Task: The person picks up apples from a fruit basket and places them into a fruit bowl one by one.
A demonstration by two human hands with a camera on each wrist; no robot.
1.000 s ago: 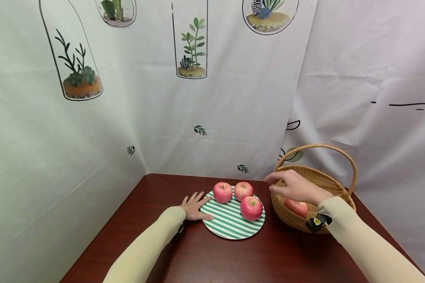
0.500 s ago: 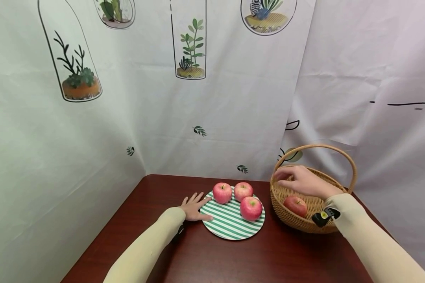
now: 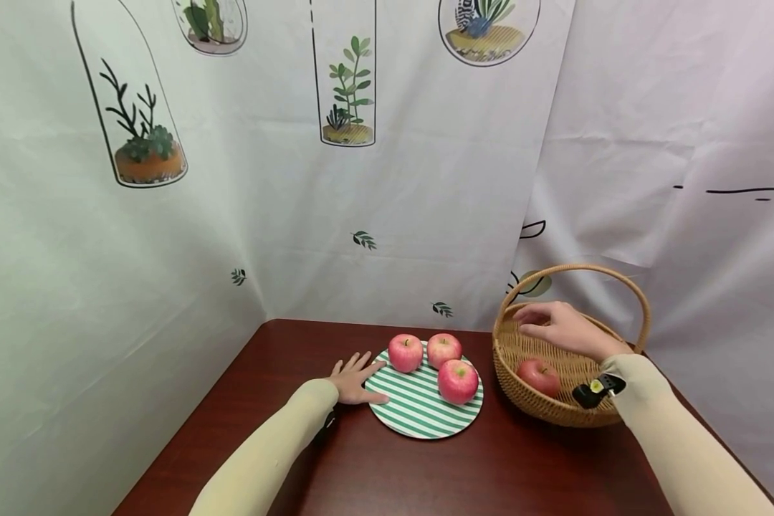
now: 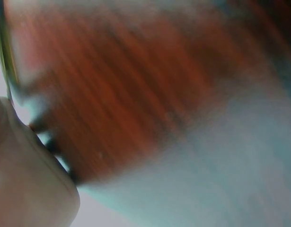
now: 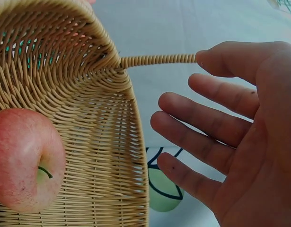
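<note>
My left hand (image 3: 353, 380) lies with spread fingers at the left edge of a round green-and-white striped plate (image 3: 419, 423); thumb and forefinger reach over its rim. Three red apples sit on that plate: a back-left apple (image 3: 405, 352), a back-right apple (image 3: 443, 350) and a front-right apple (image 3: 458, 381). Above a wicker basket (image 3: 522, 394), my right hand (image 3: 562, 328) hovers with relaxed fingers, holding nothing. One apple (image 5: 27, 161) rests inside the basket, apart from the hand. The left wrist view is blurred and shows only part of the hand.
The basket's tall arched handle (image 3: 577, 266) rises behind the right hand. A dark reddish-brown table (image 3: 387, 473) carries everything. White cloth walls (image 3: 297, 215) with printed plants enclose its back and sides.
My right hand has moved right, from the basket's left rim to above its inside, and the apple in the basket shows more fully. The left hand and the plate's apples stay put.
</note>
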